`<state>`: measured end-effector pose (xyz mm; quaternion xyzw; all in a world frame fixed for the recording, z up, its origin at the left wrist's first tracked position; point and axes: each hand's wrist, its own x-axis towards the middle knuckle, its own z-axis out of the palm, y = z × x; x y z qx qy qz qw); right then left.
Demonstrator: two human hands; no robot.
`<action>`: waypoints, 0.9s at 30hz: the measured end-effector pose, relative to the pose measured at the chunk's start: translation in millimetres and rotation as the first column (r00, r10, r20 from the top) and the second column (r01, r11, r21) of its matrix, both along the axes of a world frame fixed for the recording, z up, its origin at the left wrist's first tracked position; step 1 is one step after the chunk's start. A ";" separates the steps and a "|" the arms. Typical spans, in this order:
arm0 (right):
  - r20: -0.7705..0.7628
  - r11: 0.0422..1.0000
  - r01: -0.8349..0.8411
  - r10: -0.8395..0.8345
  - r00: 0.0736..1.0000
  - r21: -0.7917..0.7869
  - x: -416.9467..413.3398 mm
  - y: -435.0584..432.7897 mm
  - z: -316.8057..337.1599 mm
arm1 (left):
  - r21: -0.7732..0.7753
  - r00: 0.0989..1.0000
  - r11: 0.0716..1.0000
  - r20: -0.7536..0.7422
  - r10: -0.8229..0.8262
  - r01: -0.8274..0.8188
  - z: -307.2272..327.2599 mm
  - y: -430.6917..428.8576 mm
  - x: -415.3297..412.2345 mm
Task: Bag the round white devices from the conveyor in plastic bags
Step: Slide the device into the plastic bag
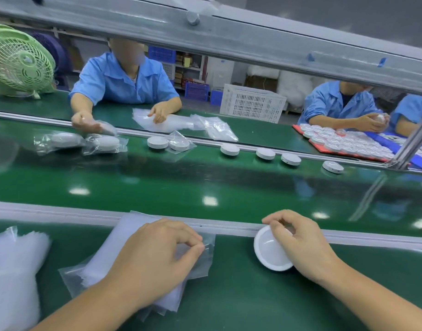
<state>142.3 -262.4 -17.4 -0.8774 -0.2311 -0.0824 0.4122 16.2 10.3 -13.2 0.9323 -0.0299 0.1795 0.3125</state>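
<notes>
- Head view: the right grip curls round a round white device, held tilted over the green surface, just beside the rail at its far edge
- The left grip rests on a stack of plastic bags left of the device, thumb and forefinger pinching the top bag's right edge
- On the conveyor beyond, bare devices line its far edge; bagged devices lie toward its far left

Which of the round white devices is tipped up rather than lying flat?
The device in the right hand, nearest the camera, tilted on its edge; those on the belt lie flat.
</notes>
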 end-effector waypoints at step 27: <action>-0.095 0.929 -0.257 0.291 0.952 0.266 -14.6 113.8 46.1 | -0.734 0.984 0.673 0.169 0.054 0.089 2.2 -16.2 10.2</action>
